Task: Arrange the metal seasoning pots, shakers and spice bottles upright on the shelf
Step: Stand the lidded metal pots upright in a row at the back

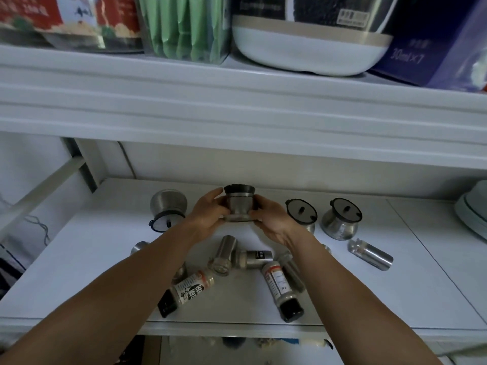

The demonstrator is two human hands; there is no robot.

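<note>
Both hands hold one metal seasoning pot [239, 204] above the middle of the white shelf [408, 285]; its black-rimmed end points up. My left hand [208, 214] grips its left side and my right hand [271, 219] its right side. Another pot [167, 206] lies tipped on its side at the left. Two lidded pots [301, 214] [341, 219] stand at the right. Metal shakers [370, 254] [224, 255] [254, 258] lie flat. Two spice bottles with black caps [187, 289] [280, 288] lie near the front edge.
The shelf above carries a red-labelled jar [71, 19], a jar of green packets [184, 27], a white and black appliance [311, 38] and a dark blue box [432, 48]. Stacked pale plates [474, 214] sit at the far right. A diagonal brace [42, 191] crosses at the left.
</note>
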